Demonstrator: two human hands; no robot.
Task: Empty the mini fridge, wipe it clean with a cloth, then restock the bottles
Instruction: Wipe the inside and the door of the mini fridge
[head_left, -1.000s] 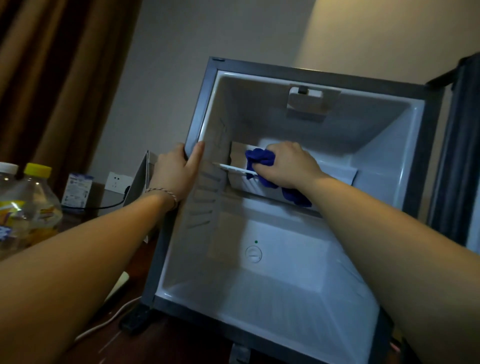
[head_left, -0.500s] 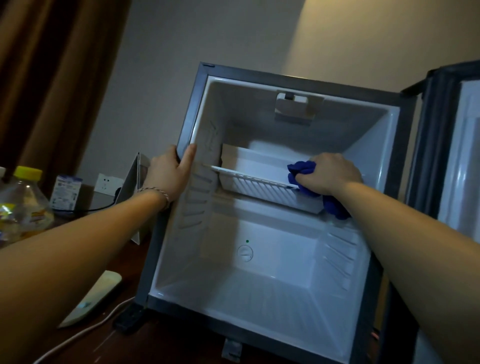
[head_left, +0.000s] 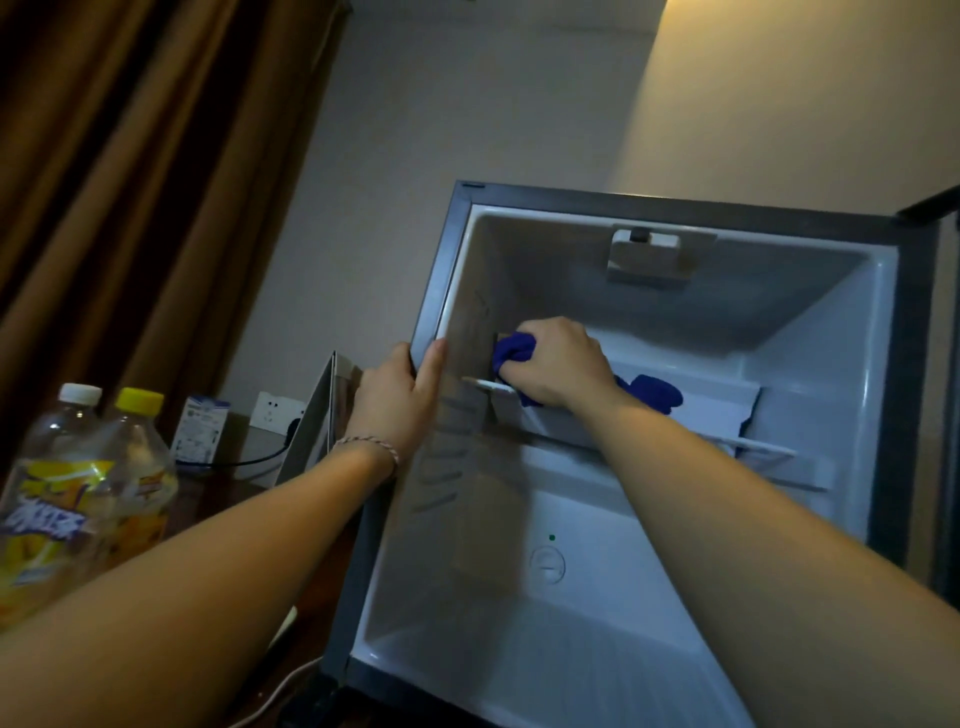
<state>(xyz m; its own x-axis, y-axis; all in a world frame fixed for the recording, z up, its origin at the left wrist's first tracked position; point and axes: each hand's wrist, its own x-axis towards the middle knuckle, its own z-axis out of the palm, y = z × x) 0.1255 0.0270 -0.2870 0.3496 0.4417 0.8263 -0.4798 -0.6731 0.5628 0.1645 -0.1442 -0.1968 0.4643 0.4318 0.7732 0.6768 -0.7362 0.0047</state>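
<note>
The mini fridge (head_left: 883, 364) stands open with a white, empty interior. My right hand (head_left: 561, 364) is shut on a blue cloth (head_left: 511, 351) and presses it on the left end of the white wire shelf (head_left: 748, 444); a loose end of the cloth trails to the right. My left hand (head_left: 400, 400) grips the fridge's left front edge, thumb inside. Two clear bottles with yellow labels stand at the far left on the dark table: one with a white cap (head_left: 47, 499), one with a yellow cap (head_left: 137, 467).
The dark fridge door (head_left: 948, 364) hangs open at the right edge. A folded card stand (head_left: 317, 421) leans beside the fridge's left wall. A small box (head_left: 200, 426), a wall socket (head_left: 275, 413) with a black cable and brown curtains (head_left: 130, 182) lie left.
My right hand has slid the blue cloth from the shelf's right end back to its left end. The camera has tilted up. My left hand keeps its grip.
</note>
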